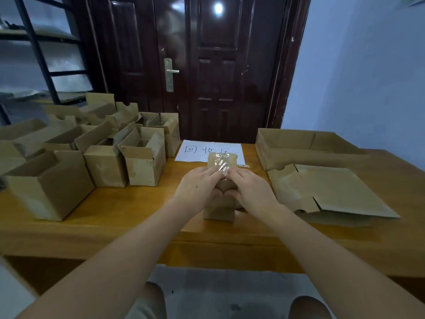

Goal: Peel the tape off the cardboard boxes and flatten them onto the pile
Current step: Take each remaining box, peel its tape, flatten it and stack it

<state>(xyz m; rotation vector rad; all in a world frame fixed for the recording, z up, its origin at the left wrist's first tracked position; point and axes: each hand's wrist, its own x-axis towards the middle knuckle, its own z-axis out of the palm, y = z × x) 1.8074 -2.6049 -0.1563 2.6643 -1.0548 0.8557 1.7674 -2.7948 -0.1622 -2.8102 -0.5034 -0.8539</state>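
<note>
A small cardboard box (219,212) stands upright in the middle of the wooden table (128,217). Clear tape (222,165) runs along its top, crinkled near my fingers. My left hand (199,187) and my right hand (249,188) wrap the box from both sides, thumbs meeting at the front, fingertips at the tape's near end. Which fingers pinch the tape is hard to tell. Flattened cardboard (333,192) lies in a pile at the right.
Several open cardboard boxes (103,153) crowd the table's left half. A white paper sheet (195,150) with handwritten characters lies behind the held box. A shallow cardboard tray (299,146) sits at the back right. A dark door (207,65) stands behind the table.
</note>
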